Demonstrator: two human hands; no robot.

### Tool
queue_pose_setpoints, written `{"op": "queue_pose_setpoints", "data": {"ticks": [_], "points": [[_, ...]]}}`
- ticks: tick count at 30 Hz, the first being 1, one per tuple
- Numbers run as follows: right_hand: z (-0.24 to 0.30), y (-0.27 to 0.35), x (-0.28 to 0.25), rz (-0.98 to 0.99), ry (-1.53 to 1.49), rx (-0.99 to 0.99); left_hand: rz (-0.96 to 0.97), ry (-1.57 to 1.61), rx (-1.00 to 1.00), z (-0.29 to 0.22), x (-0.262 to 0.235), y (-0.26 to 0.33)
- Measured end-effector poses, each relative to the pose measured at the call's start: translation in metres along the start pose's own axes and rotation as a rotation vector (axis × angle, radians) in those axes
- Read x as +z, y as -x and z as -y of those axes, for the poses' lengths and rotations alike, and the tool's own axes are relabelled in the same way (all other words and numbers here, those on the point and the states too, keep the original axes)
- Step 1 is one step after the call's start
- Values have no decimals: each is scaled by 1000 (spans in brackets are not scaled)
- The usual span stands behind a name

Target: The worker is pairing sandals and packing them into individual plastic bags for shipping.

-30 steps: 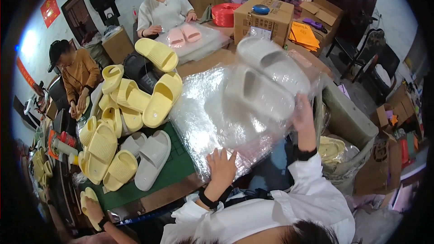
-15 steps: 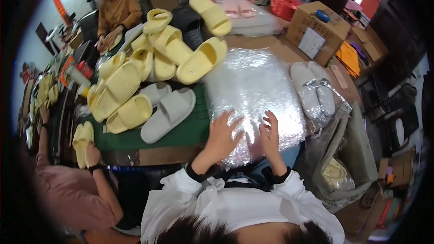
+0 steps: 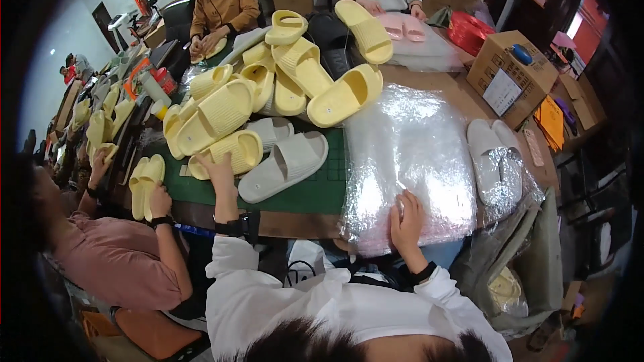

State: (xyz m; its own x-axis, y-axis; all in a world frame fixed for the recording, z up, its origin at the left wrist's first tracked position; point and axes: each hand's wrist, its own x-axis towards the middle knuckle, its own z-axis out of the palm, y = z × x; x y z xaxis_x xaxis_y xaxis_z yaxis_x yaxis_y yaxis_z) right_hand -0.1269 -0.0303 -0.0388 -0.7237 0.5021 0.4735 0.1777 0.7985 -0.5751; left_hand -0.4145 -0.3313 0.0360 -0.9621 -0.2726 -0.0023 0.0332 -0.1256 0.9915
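Note:
My left hand [image 3: 222, 177] reaches over the green mat [image 3: 312, 191] to the nearest yellow slipper [image 3: 243, 150] of a pile. Its fingers are spread at the slipper's near side; whether they touch it I cannot tell. Just right of that slipper lies a grey slipper [image 3: 285, 167], toe up and to the right. My right hand [image 3: 407, 226] rests on a stack of clear plastic bags [image 3: 406, 134], its fingers loosely bent and apart from the thumb. More yellow slippers [image 3: 218, 114] are heaped behind my left hand.
Grey slippers in clear plastic [image 3: 496, 161] lie right of the stack, above an open bin [image 3: 540, 255]. Behind stands a cardboard box [image 3: 513, 80]. At left, a co-worker in pink [image 3: 124, 255] holds yellow slippers [image 3: 147, 186]. Two more people work across the table, one near pink slippers [image 3: 402, 27].
My left hand has left the plastic bags and moved left to the yellow slippers. My right hand has come down on the stack. The view has shifted, with the scene moving rightward.

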Motion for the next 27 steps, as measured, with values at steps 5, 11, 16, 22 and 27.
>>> {"op": "queue_pose_setpoints", "data": {"ticks": [5, 11, 16, 22, 27], "points": [[-2, 1, 3, -11, 49, 5, -110, -565, 135, -11, 20, 11], [5, -1, -1, -16, 33, -10, 100, -30, 269, -45, 31, -53], [-5, 3, 1, -25, 39, 8, 148, -235, 33, -96, 60, -96], [3, 3, 0, -39, 31, 12, 630, -185, 252, -79, 30, -198], [2, 2, -1, -59, 14, 35, 583, 132, -187, -71, 71, -199]]}}
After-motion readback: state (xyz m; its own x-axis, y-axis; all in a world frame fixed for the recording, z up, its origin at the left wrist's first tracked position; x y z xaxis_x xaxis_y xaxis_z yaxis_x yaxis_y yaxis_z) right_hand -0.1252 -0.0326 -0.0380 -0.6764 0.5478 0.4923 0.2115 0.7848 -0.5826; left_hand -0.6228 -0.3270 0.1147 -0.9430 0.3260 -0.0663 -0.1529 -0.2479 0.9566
